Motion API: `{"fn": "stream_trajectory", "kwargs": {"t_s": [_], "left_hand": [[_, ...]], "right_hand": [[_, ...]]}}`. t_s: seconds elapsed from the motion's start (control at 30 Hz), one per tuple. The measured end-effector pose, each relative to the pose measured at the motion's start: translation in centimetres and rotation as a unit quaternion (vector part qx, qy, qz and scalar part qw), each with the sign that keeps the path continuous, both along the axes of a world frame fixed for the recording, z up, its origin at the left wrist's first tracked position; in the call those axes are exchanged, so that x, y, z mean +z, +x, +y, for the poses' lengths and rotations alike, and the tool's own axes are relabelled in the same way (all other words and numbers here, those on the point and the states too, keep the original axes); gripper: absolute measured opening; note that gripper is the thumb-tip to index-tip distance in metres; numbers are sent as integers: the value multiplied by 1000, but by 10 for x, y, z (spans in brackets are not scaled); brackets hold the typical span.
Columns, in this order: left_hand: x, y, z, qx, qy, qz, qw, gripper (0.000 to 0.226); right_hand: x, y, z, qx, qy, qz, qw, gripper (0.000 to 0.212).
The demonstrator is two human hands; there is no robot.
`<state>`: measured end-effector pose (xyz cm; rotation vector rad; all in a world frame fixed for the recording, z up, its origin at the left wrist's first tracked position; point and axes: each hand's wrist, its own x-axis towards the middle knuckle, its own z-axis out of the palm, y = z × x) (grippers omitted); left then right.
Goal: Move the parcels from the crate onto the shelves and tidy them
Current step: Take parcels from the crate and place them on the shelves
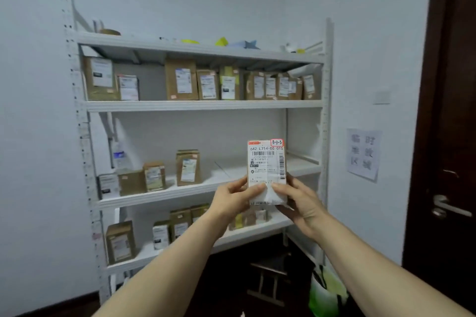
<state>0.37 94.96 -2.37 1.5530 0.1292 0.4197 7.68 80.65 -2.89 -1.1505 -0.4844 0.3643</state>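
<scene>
A small parcel (266, 162) with a white shipping label and a red-framed handwritten tag stands upright in the air in front of the middle shelf (180, 192). My left hand (235, 197) pinches its lower left edge and my right hand (298, 201) grips its lower right side. The white metal shelving unit (203, 105) fills the view. Several brown labelled parcels stand in a row on the upper shelf (208, 85), several on the middle shelf's left part (154, 176), and several more on the lower shelf (121, 242). The crate is not in view.
The middle shelf's right part (301, 162) is bare. A water bottle (119, 156) stands at its far left. Small items lie on the top board (239, 42). A dark door (448, 136) is at the right, a paper notice (363, 153) on the wall, a green bag (327, 291) and a wooden stool (270, 278) on the floor.
</scene>
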Motion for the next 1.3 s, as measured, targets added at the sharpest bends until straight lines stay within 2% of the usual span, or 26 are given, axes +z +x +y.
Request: {"fn": "stream_trajectory", "kwargs": {"t_s": [0.1, 0.37, 0.6, 0.97, 1.3], "left_hand": [[22, 6, 56, 20, -9, -28, 999, 28], [71, 37, 195, 89, 29, -80, 992, 36], [98, 68, 272, 119, 51, -113, 985, 37], [125, 153, 340, 195, 69, -141, 968, 32], [141, 233, 368, 237, 74, -119, 961, 31]], "right_hand": [[19, 12, 66, 29, 17, -9, 999, 40], [67, 50, 215, 53, 42, -68, 995, 29], [89, 93, 308, 68, 55, -103, 991, 21], [120, 198, 398, 129, 68, -146, 978, 24], [132, 280, 434, 160, 70, -136, 975, 21]]}}
